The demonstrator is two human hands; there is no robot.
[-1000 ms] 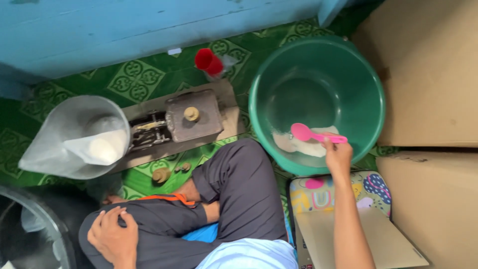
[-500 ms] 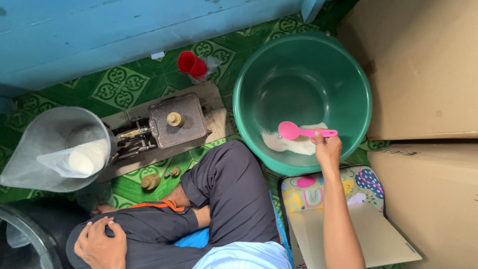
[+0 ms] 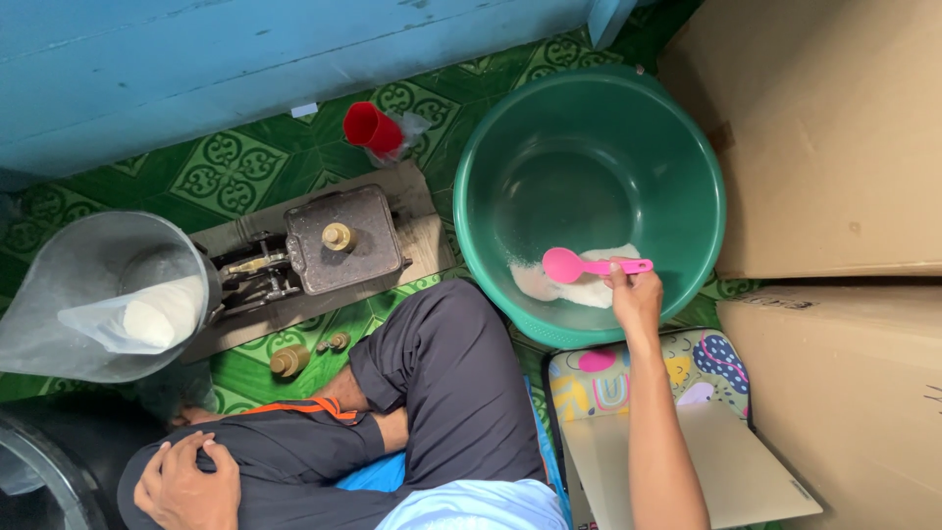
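The right hand (image 3: 636, 299) is clenched around the handle of a glossy pink plastic scoop with a rounded bowl (image 3: 589, 265), held level above the near inside wall of a large round green plastic basin (image 3: 677, 147) at the right of the scene. The scoop bowl points left and sits over a small heap of white granular powder (image 3: 589, 287) lying on the basin's smooth, curved floor near the near rim. The left hand (image 3: 186, 483) lies released, fingers spread flat, on the dark fabric of the person's bent knee at the near left. Between the two hands, on the green patterned floor mat (image 3: 226, 172), stands a worn dark metal balance scale with a square platform and a brass knob (image 3: 339, 240), mounted on a weathered wooden board (image 3: 427, 240). Two small brass weights (image 3: 306, 353) rest on the mat just near of the board. At the left, a translucent plastic bag holding white powder (image 3: 118, 299) sits open, touching the scale's left end. A red plastic cup (image 3: 370, 126) lies on its side far of the scale. Plain brown cardboard boxes (image 3: 834, 147) flank the basin on the right, and a colourful patterned cushion (image 3: 677, 368) lies near of the basin under the right forearm.
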